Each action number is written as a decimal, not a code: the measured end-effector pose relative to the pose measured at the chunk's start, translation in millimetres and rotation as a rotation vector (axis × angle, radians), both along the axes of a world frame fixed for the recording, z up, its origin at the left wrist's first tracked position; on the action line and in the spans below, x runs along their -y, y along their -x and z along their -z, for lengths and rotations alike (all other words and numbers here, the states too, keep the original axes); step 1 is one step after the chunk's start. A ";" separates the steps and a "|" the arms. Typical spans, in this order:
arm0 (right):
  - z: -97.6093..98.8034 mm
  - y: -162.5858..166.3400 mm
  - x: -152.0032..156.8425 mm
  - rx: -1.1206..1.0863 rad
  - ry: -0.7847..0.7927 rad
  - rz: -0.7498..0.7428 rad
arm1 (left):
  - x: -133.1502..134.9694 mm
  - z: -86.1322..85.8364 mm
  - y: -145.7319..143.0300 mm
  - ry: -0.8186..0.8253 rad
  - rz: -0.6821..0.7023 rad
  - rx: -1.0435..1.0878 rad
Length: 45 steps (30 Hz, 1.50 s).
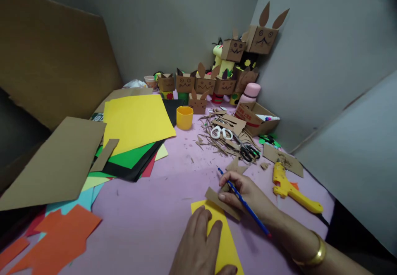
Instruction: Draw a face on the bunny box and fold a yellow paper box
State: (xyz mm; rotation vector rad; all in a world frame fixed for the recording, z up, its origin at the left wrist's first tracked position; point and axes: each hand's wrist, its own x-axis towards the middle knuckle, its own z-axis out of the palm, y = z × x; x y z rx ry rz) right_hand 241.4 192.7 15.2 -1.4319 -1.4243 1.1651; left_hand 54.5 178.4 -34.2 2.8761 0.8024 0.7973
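My left hand lies with its fingers stretched out on a yellow paper strip, pressing it to the table. My right hand is closed, with a blue pencil slanting across its fingers, point up and away. That same hand also pinches a small brown cardboard strip, which overlaps the far part of the yellow paper. Just beyond the right fingers lie pointed cardboard cut-outs. Part of the cardboard is hidden behind the right fingers.
Coloured sheets and a large cardboard piece cover the left. Orange paper lies near left. White-handled scissors and black-handled scissors rest among scraps. A yellow glue gun sits right; cardboard animal figures and a yellow paper ring stand behind.
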 end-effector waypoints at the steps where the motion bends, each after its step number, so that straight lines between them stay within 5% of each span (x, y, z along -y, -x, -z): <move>1: 2.3 0.8 1.7 0.005 0.012 -0.021 | 2.9 -1.2 -1.3 0.104 -0.039 0.001; 4: 5.2 4.6 3.5 0.042 0.019 -0.079 | 8.0 -5.3 -2.9 0.204 -0.121 0.026; 8: 7.8 5.7 2.9 0.039 -0.098 -0.118 | 5.7 -8.9 -0.6 -0.090 -0.075 0.062; 12: 12.6 -4.0 12.3 0.044 -0.108 -0.017 | 2.8 -5.1 -1.0 -0.152 -0.105 0.081; 19: 10.5 -13.3 45.3 0.434 -0.265 -0.157 | -0.6 -10.4 -0.1 -0.190 -0.067 0.024; 24: 9.5 -12.1 41.7 0.523 -0.332 -0.241 | -2.4 -15.8 2.7 -0.179 -0.008 -0.023; 45: 16.0 -4.9 21.6 0.654 -0.518 -0.304 | 3.2 12.4 8.2 -0.335 -0.069 -0.139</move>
